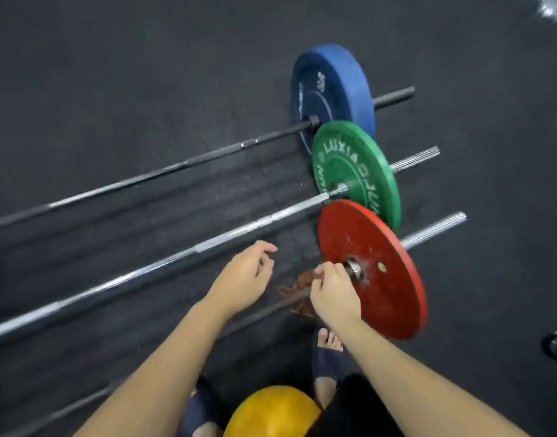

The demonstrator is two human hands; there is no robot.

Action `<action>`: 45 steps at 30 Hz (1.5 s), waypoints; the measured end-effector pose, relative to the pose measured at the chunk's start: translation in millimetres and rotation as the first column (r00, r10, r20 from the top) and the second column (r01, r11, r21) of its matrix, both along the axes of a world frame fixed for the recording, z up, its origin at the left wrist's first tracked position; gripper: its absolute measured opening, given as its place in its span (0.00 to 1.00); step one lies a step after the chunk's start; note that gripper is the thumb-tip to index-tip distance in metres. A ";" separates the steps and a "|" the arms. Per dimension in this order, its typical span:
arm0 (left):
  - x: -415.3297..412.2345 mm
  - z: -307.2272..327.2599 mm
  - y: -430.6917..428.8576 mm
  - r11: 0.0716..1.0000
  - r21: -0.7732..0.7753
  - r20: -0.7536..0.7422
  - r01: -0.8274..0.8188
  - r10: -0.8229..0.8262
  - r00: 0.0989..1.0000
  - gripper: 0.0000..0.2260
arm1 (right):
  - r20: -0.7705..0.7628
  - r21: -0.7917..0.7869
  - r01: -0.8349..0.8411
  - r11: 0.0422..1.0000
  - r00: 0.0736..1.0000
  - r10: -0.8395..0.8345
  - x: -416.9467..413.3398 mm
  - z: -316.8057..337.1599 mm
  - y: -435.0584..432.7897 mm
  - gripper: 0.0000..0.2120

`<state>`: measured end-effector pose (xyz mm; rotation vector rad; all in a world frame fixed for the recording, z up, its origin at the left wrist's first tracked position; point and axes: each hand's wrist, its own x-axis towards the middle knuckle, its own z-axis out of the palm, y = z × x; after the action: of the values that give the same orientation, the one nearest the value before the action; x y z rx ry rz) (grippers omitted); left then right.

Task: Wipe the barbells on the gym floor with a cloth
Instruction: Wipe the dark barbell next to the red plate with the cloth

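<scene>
Barbells (113, 281) lie side by side on floor. Left hand (242, 279) hovers, loosely curled, holding nothing; probably spare. Cloth (297, 288) wraps near bar (264, 312); right hand (332, 294) grips it beside red plate (375, 269), likely wiping the collar end.

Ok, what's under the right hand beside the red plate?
The right hand grips a brown cloth over the nearest barbell shaft, beside the red plate. The shaft under cloth and hand is hidden.
</scene>
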<state>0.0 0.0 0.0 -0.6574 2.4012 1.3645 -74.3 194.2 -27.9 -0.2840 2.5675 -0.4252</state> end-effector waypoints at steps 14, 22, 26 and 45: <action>-39.5 -274.8 2.9 0.943 -0.174 -0.218 0.282 -0.316 0.923 0.12 | 0.761 0.489 -0.859 0.152 0.505 0.407 -54.8 -207.4 -46.8 0.29; -51.1 -273.4 25.4 0.990 -0.023 -0.303 0.138 -0.139 0.943 0.14 | 0.518 0.602 -0.772 0.205 0.573 0.635 -22.2 -177.9 -43.7 0.27; -44.2 -256.8 33.2 0.964 -0.039 -0.295 0.264 -0.264 0.918 0.14 | 0.323 0.586 -0.709 0.392 0.648 0.690 -39.8 -186.7 -5.9 0.22; -47.6 -210.8 98.5 0.828 0.559 -0.369 0.039 0.206 0.906 0.09 | -0.162 -0.706 -0.016 0.708 0.977 -0.140 -58.2 -70.9 39.6 0.16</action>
<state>-47.6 98.5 -210.8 -0.3336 2.0741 2.3134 -132.4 233.8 -98.8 -0.5305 2.4904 -1.4899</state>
